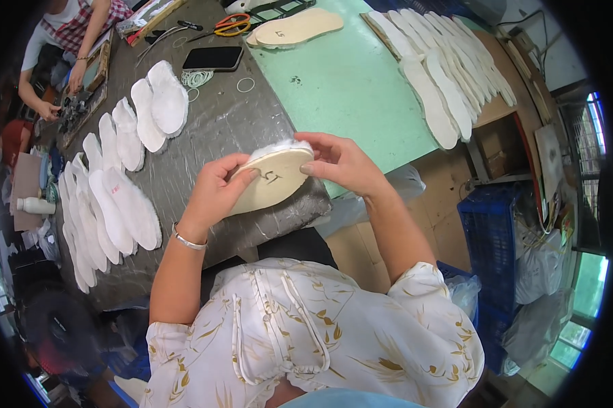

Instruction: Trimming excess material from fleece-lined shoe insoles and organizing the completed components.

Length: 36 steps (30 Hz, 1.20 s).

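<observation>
Both hands raised before the body, over the near edge of the dark, film-covered table (231, 122), sharing one cream insole (269, 189). Insole tilted, flat face toward the wearer, a dark handwritten mark on it; white fleecy lining (279, 147) shows along the upper edge.

Left hand (214, 187): grip clamped on the insole's left side, thumb laid on the flat face, fingers behind the edge. Silver bracelet (189, 238) at this wrist. Right hand (347, 163): grip clamped on the upper right side, thumb at the margin of the flat face, fingers bent over the fleece and behind; tips partly hidden. Each grip parted only by the insole's thickness. Insole bridges the space between the hands. Cannot tell whether its lower end touches the table.

Left of the hands: white insoles (108, 211) in a slanting, overlapping row. Beyond: black phone (213, 58), pale rubber bands (196, 79) just beside it, orange-handled scissors (232, 25) farther off. Green sheet (361, 95) to the right, bearing stacked cream soles (299, 28) at its far end. Upper right: overlapping rows of pale insoles (449, 75). Upper left: co-worker (68, 27) in a checked apron, hands near small dark pieces (74, 112). Blue crate (486, 234) at the right, plastic bags beside it.
</observation>
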Available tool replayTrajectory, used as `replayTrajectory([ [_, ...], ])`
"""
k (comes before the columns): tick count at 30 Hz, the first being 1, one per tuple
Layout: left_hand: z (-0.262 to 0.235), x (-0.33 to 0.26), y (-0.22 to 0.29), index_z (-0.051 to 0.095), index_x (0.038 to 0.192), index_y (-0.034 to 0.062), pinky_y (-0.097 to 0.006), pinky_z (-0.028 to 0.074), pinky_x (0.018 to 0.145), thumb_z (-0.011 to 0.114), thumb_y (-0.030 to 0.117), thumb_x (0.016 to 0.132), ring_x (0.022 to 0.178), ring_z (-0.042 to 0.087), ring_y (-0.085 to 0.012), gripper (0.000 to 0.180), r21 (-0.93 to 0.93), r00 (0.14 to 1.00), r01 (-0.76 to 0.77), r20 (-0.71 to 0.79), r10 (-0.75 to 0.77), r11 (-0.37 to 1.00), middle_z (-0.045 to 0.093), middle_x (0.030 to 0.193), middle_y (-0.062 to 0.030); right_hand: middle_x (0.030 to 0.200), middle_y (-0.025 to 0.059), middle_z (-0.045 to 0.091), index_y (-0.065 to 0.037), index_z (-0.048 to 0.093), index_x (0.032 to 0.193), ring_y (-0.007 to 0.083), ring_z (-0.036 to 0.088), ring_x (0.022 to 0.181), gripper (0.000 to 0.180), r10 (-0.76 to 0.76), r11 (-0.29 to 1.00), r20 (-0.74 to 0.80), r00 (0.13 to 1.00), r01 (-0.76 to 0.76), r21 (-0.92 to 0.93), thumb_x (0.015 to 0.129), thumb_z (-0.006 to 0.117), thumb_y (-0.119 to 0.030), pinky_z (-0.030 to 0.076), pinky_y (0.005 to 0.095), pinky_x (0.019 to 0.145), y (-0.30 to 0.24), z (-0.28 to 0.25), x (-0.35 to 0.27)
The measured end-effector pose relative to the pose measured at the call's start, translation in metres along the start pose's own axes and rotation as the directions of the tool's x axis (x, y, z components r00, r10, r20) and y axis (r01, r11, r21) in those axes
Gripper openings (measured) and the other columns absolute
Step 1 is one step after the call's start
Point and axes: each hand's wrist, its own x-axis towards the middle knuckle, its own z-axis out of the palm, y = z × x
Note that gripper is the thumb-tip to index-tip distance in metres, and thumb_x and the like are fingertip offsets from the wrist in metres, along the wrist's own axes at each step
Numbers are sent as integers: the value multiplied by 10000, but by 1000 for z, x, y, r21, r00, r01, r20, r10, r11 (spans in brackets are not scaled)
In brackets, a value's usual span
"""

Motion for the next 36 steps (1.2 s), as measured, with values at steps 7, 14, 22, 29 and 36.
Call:
replayTrajectory([
  [7,-6,-1,16,676,1137,-5,-249,487,736,712,174,889,829,581,-58,308,-28,999,-35,6,35,999,688,910,-7,928,25,702,23,700,1064,70,617,831,206,-86,996,2,996,86,17,917,678,-119,501,235,754,-1,15,8],
  [14,-57,-32,26,685,1066,-24,-231,508,692,656,125,926,780,618,-60,207,-234,942,26,-321,-103,972,699,909,-8,1204,169,651,22,619,1224,283,637,1071,382,-302,765,-32,953,222,-605,912,635,-199,501,369,931,8,-4,109],
  [22,-100,-89,5,617,1147,-16,-243,524,780,611,88,958,873,642,-86,216,-390,781,-122,-606,-155,913,690,1021,-49,1052,196,677,1,662,959,376,645,1013,178,-357,249,13,934,108,-963,866,555,-107,524,472,869,12,25,341],
  [29,-126,-71,-3,622,1140,2,-232,516,786,629,111,958,884,622,-66,212,-413,827,-116,-544,-143,904,686,1021,-30,1144,200,664,-53,673,1094,347,655,1030,275,-393,-1,32,919,34,-999,856,610,-177,527,442,885,27,-59,489],
  [36,-134,-45,-3,619,1151,0,-225,493,822,617,116,970,913,607,-59,214,-348,829,-161,-555,-65,924,683,1035,-22,1141,164,656,-73,577,1174,330,624,1086,357,-178,-244,164,970,118,-963,831,634,-154,516,428,911,-5,-48,480],
])
